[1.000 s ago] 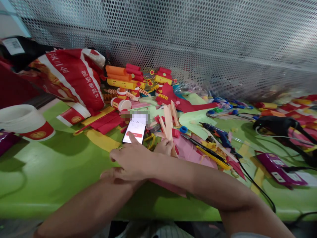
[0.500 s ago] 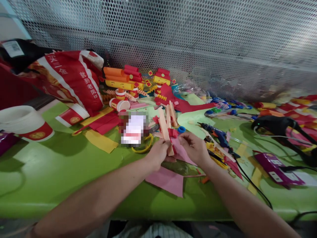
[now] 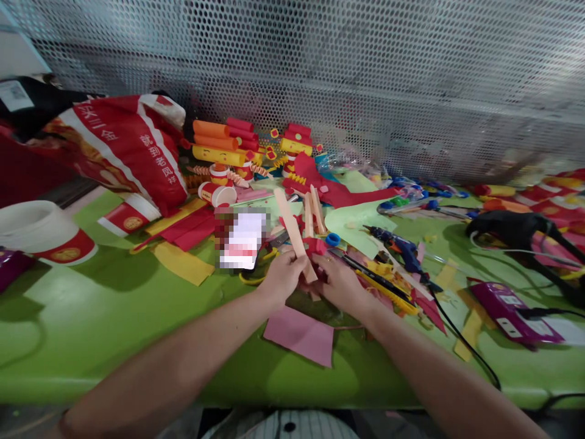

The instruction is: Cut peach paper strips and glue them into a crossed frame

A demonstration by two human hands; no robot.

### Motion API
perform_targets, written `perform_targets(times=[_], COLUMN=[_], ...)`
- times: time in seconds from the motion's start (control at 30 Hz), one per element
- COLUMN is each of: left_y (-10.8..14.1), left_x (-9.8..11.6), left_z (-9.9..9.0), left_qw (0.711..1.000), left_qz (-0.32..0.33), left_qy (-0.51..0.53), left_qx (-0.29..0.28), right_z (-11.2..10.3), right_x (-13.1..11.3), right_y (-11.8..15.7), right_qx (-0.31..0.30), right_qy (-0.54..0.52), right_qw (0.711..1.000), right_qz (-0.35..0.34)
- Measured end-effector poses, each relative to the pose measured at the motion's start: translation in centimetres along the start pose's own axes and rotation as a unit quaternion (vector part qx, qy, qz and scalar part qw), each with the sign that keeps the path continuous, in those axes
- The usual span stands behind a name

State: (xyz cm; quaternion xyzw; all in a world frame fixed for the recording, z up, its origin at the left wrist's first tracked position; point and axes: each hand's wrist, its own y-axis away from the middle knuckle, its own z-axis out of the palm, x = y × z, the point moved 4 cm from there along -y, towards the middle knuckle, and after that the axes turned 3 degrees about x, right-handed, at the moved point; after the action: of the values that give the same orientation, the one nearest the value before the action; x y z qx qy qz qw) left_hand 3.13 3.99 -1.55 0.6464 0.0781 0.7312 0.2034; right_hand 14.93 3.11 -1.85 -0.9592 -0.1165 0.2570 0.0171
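My left hand (image 3: 282, 279) pinches a long peach-coloured paper strip (image 3: 292, 230) near its lower end, and the strip slants up and to the left. My right hand (image 3: 342, 281) is close beside it, fingers curled by the strip's lower end; what they hold, if anything, is hidden. Behind the hands stand more folded peach strips (image 3: 316, 210), with red paper scraps (image 3: 315, 246) and a blue ring (image 3: 333, 239) near my right fingers. A pink paper sheet (image 3: 299, 336) lies in front of my hands. To the right is a yellow and black craft knife (image 3: 388, 286).
A phone (image 3: 242, 241) lies left of the hands. Paper-cup figures (image 3: 219, 155), a red bag (image 3: 130, 149) and paper cups (image 3: 130, 214) stand farther back. On the right are a blue glue gun (image 3: 397, 247), its cable, and a purple power strip (image 3: 516, 311).
My right hand has come left and down, close to my left hand. The peach strip has tilted farther left. The pink piece by my right hand no longer shows, and the craft knife is more exposed.
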Motion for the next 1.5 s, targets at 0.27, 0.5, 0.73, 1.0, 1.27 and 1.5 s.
perform_targets(times=[0.27,0.5,0.73,1.0,1.27,1.5], left_y=[-0.4,-0.3,-0.2,-0.2,-0.2,-0.2], left_x=[-0.1,0.0,0.2,0.1,0.3,0.4], left_z=[-0.2,-0.2,-0.1,-0.4,-0.3,-0.4], left_qw=[1.000,1.000,0.999,0.998,0.998,0.998], left_qz=[-0.002,-0.005,-0.018,-0.044,-0.028,-0.043], left_qy=[0.015,0.015,0.027,0.040,0.047,0.033], left_qx=[-0.005,-0.020,-0.022,-0.018,-0.027,-0.008], right_z=[-0.2,-0.4,-0.4,-0.6,-1.0,-1.0], right_x=[-0.4,-0.7,-0.7,-1.2,-1.2,-0.7], right_y=[0.1,0.1,0.2,0.4,0.8,0.7], right_qx=[-0.025,-0.025,-0.033,-0.063,-0.068,-0.073], right_qy=[0.052,0.049,0.079,0.151,0.161,0.163], right_qw=[0.998,0.998,0.996,0.987,0.984,0.982], right_qz=[0.005,-0.020,-0.025,-0.003,0.039,0.058])
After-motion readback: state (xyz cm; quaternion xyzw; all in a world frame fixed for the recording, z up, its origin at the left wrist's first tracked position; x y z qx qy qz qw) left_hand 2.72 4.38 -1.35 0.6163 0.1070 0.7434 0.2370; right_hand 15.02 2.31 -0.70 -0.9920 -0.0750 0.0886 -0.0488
